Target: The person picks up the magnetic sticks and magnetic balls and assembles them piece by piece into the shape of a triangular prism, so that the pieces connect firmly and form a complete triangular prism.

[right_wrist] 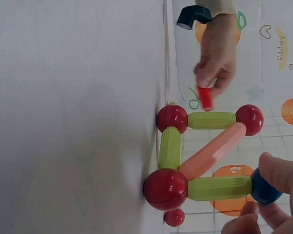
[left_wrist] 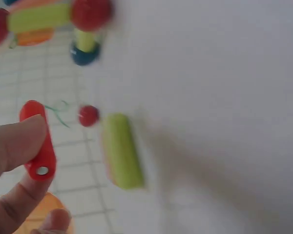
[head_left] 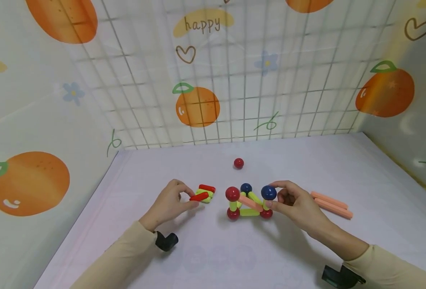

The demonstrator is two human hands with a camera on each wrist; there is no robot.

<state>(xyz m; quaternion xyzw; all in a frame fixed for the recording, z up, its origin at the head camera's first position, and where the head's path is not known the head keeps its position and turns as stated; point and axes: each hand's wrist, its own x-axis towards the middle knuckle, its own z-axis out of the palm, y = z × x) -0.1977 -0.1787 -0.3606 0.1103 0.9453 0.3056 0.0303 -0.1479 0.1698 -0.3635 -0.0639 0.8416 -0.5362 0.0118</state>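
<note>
My left hand (head_left: 170, 202) pinches a short red magnetic rod (head_left: 199, 197) between thumb and fingers; a small metal dot shows in its end in the left wrist view. Behind the rod lies a small pile of yellow-green rods (head_left: 206, 199) with another red rod (head_left: 207, 188). My right hand (head_left: 295, 205) holds a blue ball (head_left: 269, 192) at the top right corner of a ball-and-rod frame. This ball sits on an upright yellow-green rod (right_wrist: 219, 188) above a red ball (right_wrist: 165, 189). A salmon rod (right_wrist: 212, 151) slants up to the red ball (right_wrist: 249, 120) at the other top corner.
A loose red ball (head_left: 238, 163) lies behind the frame. Another blue ball (head_left: 246, 188) is at the frame's back. Long salmon rods (head_left: 332, 205) lie to the right of my right hand. A printed curtain (head_left: 144, 104) over a wire grid borders the table (head_left: 213, 261).
</note>
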